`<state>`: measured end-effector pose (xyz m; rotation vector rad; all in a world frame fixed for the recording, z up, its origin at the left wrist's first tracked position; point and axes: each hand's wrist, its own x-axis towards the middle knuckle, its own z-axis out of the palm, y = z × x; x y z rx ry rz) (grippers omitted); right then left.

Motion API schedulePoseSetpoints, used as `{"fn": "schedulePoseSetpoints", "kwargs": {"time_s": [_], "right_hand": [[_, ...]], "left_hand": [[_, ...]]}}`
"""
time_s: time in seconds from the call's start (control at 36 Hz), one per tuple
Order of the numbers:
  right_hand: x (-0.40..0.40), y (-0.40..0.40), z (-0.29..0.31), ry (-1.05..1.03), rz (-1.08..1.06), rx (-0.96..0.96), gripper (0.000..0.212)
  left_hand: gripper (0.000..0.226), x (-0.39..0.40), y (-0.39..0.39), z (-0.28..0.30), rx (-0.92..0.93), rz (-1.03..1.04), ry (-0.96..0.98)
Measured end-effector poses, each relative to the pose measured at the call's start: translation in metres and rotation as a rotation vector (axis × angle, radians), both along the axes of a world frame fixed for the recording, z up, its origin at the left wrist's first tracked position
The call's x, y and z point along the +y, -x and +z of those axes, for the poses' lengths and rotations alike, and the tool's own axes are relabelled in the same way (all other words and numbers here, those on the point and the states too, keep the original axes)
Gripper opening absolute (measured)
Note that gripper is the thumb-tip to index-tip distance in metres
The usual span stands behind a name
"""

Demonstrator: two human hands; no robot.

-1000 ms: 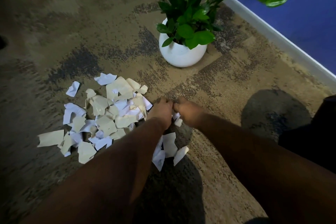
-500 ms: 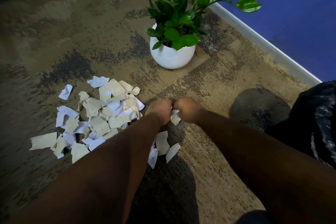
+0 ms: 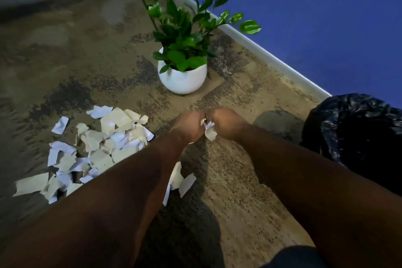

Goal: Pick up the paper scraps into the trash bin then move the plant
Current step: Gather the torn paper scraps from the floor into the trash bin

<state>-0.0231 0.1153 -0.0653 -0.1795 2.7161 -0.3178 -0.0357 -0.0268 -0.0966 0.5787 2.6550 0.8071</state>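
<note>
Near the middle of the carpet, the left hand and right hand meet knuckle to knuckle, fingers curled inward and clutching a small wad of scraps that pokes out between them; the fingertips themselves are hidden. Progress is judged early: only this one handful is gathered, and the main litter of paper scraps lies spread on the floor to the left, with a few loose pieces nearer the camera beside the left forearm. At the right edge sits the trash bin, lined with a black bag, well apart from the pile; whether it holds any paper cannot be told. At the far side, near the baseboard of the blue wall, stands the plant in its pot, untouched. Scraps are torn, irregular, flat or lightly curled, some cream and some white. The carpet is short, mottled tan and grey. The pot is round, smooth and white; the leaves are glossy and oval. The bin liner is crinkled and shiny.
</note>
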Motion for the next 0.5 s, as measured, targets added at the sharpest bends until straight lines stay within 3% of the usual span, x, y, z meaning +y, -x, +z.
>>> {"fn": "schedulePoseSetpoints", "kwargs": {"time_s": [0.14, 0.33, 0.44, 0.5], "right_hand": [[0.031, -0.009, 0.025, -0.021, -0.028, 0.052, 0.019], [0.075, -0.027, 0.053, -0.063, -0.079, 0.186, 0.013], [0.1, -0.035, 0.075, -0.1, -0.161, 0.262, 0.015], [0.114, -0.041, 0.087, -0.128, -0.207, 0.282, 0.015]], "left_hand": [[0.007, 0.032, -0.006, 0.02, -0.019, 0.002, -0.115], [0.016, 0.08, -0.012, 0.047, 0.049, -0.04, -0.163], [0.028, 0.109, -0.018, 0.066, 0.135, -0.001, -0.308], [0.022, 0.126, -0.022, 0.078, 0.148, -0.019, -0.353]]}}
